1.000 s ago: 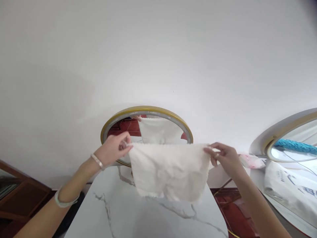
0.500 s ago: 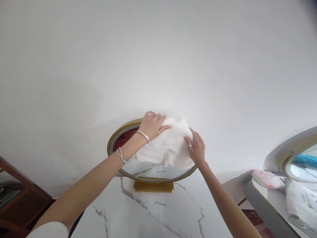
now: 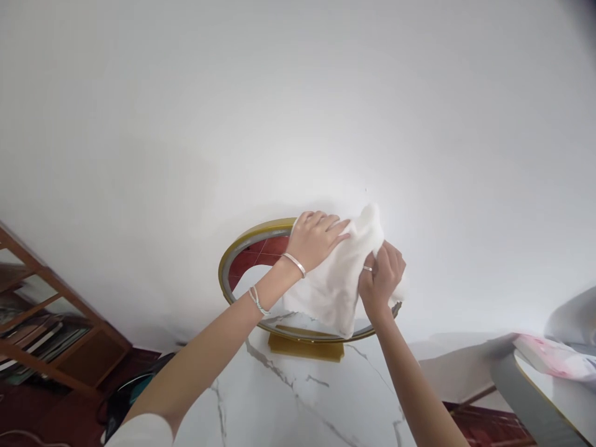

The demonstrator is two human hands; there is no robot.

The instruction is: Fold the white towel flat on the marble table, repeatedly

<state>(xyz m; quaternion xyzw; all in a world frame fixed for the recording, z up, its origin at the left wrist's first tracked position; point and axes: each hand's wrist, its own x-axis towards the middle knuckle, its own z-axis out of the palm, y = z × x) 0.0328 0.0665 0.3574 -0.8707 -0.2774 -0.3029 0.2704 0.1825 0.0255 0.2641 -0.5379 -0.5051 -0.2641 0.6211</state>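
A round mirror [image 3: 255,248] with a gold rim stands on a gold base [image 3: 305,347], close to the wall. Much of its glass is covered by a white cloth [image 3: 333,285], whose lower edge hangs in folds near the bottom rim. At the top rim my left hand [image 3: 316,236] grips the cloth, fingers over its upper edge. My right hand [image 3: 382,276] is closed around a bunched part of the cloth at the mirror's right side. Some cloth sticks out to the right of that hand.
The mirror stands on a white marble-patterned table [image 3: 288,391]. A second table [image 3: 554,397] at the right bears a pink-and-white packet [image 3: 552,357]. At the left is a wooden shelf unit [image 3: 51,323] with stacked items. The white wall [image 3: 298,112] rises directly behind.
The view has turned a little left. My right hand has gathered the cloth into a bunch, and the cloth's upper right corner now stands up. My left hand stays at the top rim.
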